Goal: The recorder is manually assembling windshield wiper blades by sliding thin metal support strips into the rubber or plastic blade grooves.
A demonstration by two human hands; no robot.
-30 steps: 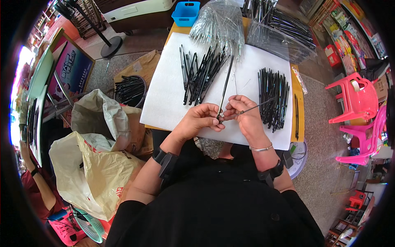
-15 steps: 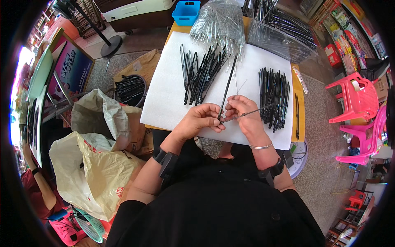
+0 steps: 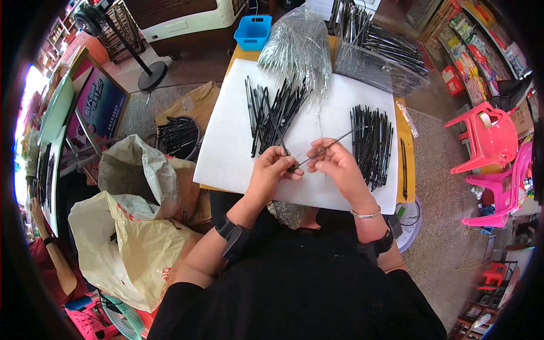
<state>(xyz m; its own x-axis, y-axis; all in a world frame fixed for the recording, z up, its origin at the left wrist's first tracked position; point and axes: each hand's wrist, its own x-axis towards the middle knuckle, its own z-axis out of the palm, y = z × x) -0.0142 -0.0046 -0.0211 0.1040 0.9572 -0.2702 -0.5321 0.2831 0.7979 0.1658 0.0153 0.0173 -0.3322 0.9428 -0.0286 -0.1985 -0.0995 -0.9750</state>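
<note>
Over the near edge of the white sheet (image 3: 226,147), my two hands are close together. Closed in a pinch, my left hand (image 3: 271,174) grips the lower ends of thin black rods (image 3: 277,129); one rod slants up and left. Another dark rod (image 3: 343,136) runs from there up to the right, across the fingers of my right hand (image 3: 335,164). Those fingers are curled round it, with thumb and forefinger slightly apart. Fine pale strands show faintly near the fingertips. Loose black rods (image 3: 260,116) lie left of my hands, and a neater row of black rods (image 3: 372,147) lies right.
Behind the sheet are a blue basket (image 3: 253,33), a clear bag of silvery wires (image 3: 297,48) and a clear box (image 3: 368,68) with black rods. Open sacks (image 3: 130,243) stand at left, beside a bucket of rods (image 3: 178,136). Pink chairs (image 3: 487,139) stand at right.
The rod in my left hand has tipped further left. My right hand's fingers have loosened and spread a little. The whole view has shifted slightly, so the table appears lower.
</note>
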